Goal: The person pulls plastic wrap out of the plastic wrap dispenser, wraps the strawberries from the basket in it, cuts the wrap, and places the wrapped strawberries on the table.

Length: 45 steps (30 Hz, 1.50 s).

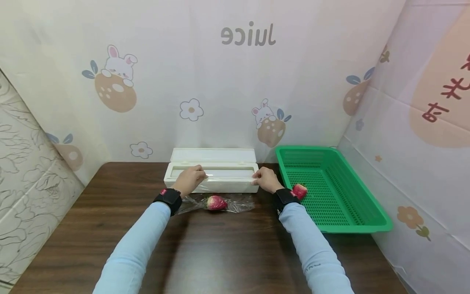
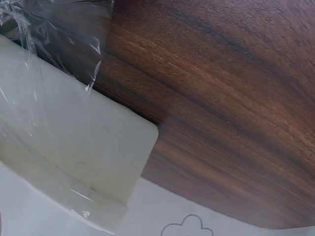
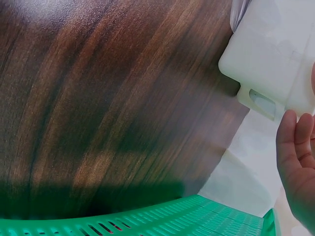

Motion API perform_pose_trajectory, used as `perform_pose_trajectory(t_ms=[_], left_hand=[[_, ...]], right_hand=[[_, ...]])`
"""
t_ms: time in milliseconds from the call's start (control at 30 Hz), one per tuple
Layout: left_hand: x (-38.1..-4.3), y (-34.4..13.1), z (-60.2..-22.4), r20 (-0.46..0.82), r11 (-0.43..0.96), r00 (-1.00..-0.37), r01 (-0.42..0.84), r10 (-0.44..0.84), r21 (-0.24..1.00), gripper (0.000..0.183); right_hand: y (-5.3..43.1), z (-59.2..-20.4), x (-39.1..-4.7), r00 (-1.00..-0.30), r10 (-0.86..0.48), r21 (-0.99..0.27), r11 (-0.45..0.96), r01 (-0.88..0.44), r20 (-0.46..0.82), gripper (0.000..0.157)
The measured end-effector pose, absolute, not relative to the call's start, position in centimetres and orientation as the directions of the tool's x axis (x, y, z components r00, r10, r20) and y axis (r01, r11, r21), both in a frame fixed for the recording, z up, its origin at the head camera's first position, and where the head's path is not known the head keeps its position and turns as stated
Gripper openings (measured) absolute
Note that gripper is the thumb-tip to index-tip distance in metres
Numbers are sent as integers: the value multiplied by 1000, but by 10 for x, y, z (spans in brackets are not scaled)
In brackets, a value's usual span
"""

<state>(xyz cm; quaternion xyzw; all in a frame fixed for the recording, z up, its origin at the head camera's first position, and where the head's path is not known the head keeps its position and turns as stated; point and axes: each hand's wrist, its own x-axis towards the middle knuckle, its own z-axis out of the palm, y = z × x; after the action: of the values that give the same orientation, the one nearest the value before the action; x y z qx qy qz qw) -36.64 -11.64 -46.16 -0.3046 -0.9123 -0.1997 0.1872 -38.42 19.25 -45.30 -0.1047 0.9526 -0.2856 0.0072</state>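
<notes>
Head view had both hands right in the action, up at the white box point(image 1: 231, 187) toward the far edge of the dark wooden table point(image 1: 220, 245), its lid point(image 1: 213, 155) tipped up at the back! The left hand point(image 1: 189, 180) was over the box, left of its middle, fingers curled with the tips drawn together, pinching clear film point(image 1: 205, 188) that ran down over the front. Across at the right end, the right hand point(image 1: 267, 179) had thumb and finger meeting on the film; in the right wrist view, two of its other fingers point(image 3: 288, 142) were loosely bent beside the box. The left wrist view gave us film draped over the box, but the left fingertips were out of sight there.

And just on the near side of the box lay a red fruit point(image 1: 216, 203), crumpled film point(image 1: 238, 204) spreading left and right of it! Off to the right sat the green basket point(image 1: 332, 192), a second red fruit point(image 1: 300, 191) inside by its left side, just beside the right wristband point(image 1: 285, 197). Pale blue sleeves point(image 1: 128, 249) covered both arms, and a printed backdrop point(image 1: 165, 81) rose on the far side.
</notes>
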Motion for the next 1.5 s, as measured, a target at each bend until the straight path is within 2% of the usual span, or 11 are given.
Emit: perform_pose_trajectory(t_ms=[300, 733, 933, 1500], left_hand=[[-363, -123, -460, 452, 747, -759, 614, 468, 257, 9], [-368, -134, -463, 479, 750, -739, 623, 473, 221, 8], [-366, -136, -462, 474, 745, -749, 619, 463, 248, 7], [-363, -147, -464, 485, 767, -754, 598, 442, 231, 6]], right_hand=[[191, -451, -382, -980, -195, -540, 821, -187, 43, 23], [191, -449, -382, -984, -177, -542, 823, -167, 35, 23], [191, -450, -384, -981, -189, -539, 822, -183, 44, 23], [194, -453, -387, -981, -187, -538, 824, -181, 43, 22]])
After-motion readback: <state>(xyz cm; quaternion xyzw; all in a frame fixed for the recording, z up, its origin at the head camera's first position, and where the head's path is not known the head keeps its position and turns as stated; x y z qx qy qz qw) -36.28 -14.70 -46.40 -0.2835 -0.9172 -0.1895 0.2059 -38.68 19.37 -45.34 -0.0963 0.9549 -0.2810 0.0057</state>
